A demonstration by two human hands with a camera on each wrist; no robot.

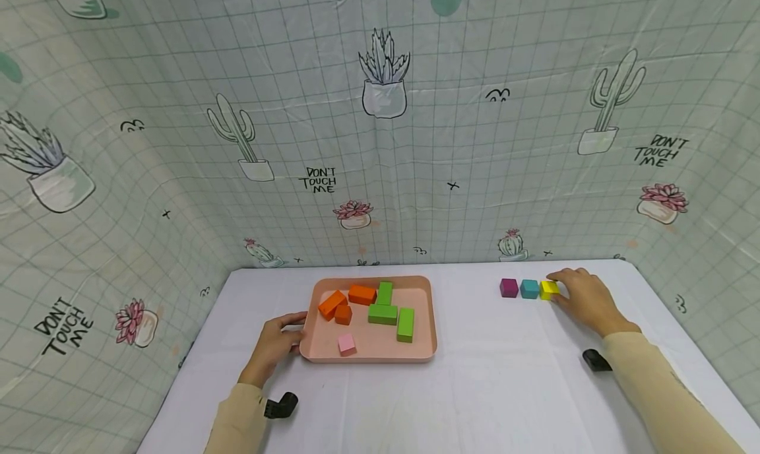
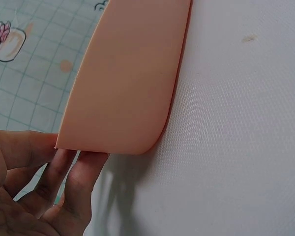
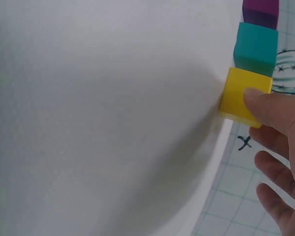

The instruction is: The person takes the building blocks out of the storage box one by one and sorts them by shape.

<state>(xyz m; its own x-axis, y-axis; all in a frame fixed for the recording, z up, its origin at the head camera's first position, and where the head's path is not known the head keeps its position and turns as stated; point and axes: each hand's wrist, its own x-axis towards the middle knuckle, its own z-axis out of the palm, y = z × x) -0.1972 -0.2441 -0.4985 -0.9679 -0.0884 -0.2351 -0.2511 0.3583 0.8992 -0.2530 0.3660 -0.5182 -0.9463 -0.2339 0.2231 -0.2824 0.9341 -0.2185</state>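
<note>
In the head view my left hand (image 1: 275, 346) is at the left end of a pink tray (image 1: 371, 359). Its fingertips touch the tray's outer side in the left wrist view, and no finger shows inside. The tray bears orange blocks (image 1: 362, 294), green blocks (image 1: 382, 314) and a small pink block (image 1: 347, 344). Over at the right, my right hand (image 1: 588, 302) pinches a yellow cube (image 3: 245, 93) between thumb and fingers. Beside it, in a row, are a teal cube (image 3: 255, 46) and a purple cube (image 3: 260, 11).
White cloth covers the table (image 1: 475, 388). Behind and at the sides hangs a gridded curtain (image 1: 451, 144) printed with cacti. A black wrist mount (image 1: 282, 405) shows below the left sleeve, and another black mount (image 1: 596, 360) beside the right one.
</note>
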